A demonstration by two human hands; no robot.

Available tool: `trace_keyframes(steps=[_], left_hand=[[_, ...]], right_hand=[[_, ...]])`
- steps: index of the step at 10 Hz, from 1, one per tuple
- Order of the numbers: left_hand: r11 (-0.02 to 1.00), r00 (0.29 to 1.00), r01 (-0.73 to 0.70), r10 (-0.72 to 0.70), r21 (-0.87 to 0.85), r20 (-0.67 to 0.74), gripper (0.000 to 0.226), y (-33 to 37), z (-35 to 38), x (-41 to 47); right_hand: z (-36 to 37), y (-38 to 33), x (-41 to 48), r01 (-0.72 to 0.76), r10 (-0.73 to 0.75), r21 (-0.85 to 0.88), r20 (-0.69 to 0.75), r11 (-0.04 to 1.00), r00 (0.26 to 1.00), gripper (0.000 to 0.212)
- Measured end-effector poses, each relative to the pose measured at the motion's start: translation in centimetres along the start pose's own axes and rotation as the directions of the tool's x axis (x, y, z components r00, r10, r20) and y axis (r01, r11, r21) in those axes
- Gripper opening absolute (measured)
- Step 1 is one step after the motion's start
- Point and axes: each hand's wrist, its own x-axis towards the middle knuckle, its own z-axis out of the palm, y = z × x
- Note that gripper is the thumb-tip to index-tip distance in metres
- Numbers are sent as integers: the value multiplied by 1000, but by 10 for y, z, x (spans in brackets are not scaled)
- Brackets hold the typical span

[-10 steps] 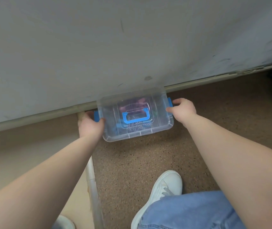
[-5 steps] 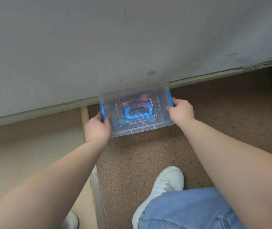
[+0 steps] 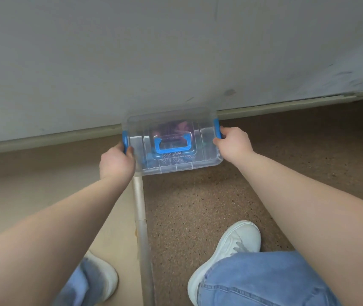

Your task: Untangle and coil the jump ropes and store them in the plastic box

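A clear plastic box (image 3: 207,149) with a closed lid, a blue top handle (image 3: 172,145) and blue side clips lies close to the foot of a grey wall. Coiled jump ropes (image 3: 175,129), purplish and pale, show dimly through the lid. My left hand (image 3: 115,162) grips the box's left end at its blue clip. My right hand (image 3: 233,143) grips the right end, fingers curled at the other blue clip. Whether the box touches the floor cannot be told.
The grey wall (image 3: 176,51) and its skirting board stand right behind the box. A pale metal strip (image 3: 140,217) divides a beige floor on the left from speckled brown floor. My white shoes (image 3: 231,250) and jeans fill the bottom.
The box, held at both ends, has shifted slightly along the wall. My left hand moved from the box's front left corner up to the blue side clip.
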Motion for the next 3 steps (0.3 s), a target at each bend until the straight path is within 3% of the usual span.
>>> trace_keyframes(steps=[2,3], left_hand=[[997,990,-55,61,-54,128,33,-10,-16,-10],[992,986,-102,110,-69,128,41,-9,-25,-25]], right_hand=[[6,1,-16,45,-36,-183,51,982,998,52],[8,-7,-27,78,-87,-253,-21,964,996,59]])
